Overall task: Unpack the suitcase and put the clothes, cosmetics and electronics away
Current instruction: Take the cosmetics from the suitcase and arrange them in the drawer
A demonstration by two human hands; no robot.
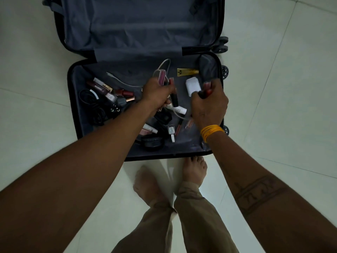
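Both hands clutch slim glossy cosmetic tubes, left [157, 92] and right [209, 103], over the fabric-lined suitcase [76, 99].

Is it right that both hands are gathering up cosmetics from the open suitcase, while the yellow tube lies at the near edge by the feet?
Not quite. The head view shows the left hand and right hand gripping cosmetics in the open suitcase, but the yellow tube lies at the far side, near the hinge.
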